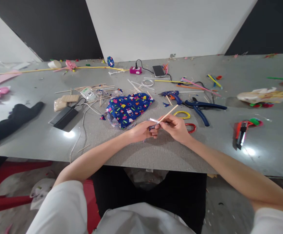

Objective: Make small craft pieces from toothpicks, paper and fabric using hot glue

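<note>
My left hand [142,130] is closed around a small dark patterned piece, probably cloth, mostly hidden by its fingers. A short white strip [153,120] sticks out above that hand. My right hand [176,128] meets it fingertip to fingertip, pinching the lower end of a thin wooden stick [168,113], which slants up to the right. Just beyond my hands lies a blue cloth with a colourful animal print [129,110]. By my right hand are a yellow ring-shaped handle [182,114] and a red one [192,128], perhaps of scissors.
Blue cutters [200,105] and a blue glue gun [173,95] lie beyond my right hand. A utility knife [241,136] rests farther right. On the left are a black adapter box [64,117], cables and wooden sticks. A phone [158,71] lies at the back.
</note>
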A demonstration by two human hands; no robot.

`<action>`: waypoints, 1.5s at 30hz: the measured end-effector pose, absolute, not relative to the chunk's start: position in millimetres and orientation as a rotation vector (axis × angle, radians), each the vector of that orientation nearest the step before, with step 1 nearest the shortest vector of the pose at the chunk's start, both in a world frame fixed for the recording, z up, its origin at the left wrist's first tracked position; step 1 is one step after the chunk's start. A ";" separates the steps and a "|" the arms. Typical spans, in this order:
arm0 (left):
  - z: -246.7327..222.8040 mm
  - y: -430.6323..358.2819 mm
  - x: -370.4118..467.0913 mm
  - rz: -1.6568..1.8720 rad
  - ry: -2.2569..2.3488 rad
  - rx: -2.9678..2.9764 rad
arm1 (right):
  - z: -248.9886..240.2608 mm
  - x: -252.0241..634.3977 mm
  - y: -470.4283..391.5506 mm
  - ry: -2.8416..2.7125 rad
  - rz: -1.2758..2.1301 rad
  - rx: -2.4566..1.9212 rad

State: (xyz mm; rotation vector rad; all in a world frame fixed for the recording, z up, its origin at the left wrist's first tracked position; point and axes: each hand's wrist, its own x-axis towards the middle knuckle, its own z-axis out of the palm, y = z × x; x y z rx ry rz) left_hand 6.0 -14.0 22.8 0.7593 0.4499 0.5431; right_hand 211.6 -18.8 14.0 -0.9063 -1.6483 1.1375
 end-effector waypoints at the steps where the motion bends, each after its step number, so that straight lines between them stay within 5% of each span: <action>1: 22.6 -14.1 5.7 0.541 0.452 0.764 | 15.0 211.4 -19.6 -1.647 1.141 -0.910; 11: 13.3 -15.5 8.1 0.708 0.654 0.987 | 14.9 212.5 -17.1 -1.628 1.137 -0.877; 23: 33.8 -32.5 -1.0 1.142 1.138 1.962 | 6.3 212.3 -15.3 -1.597 1.041 -0.943; 45: 20.3 -30.4 2.2 1.143 1.139 1.773 | 6.7 210.6 -16.8 -1.637 0.998 -0.955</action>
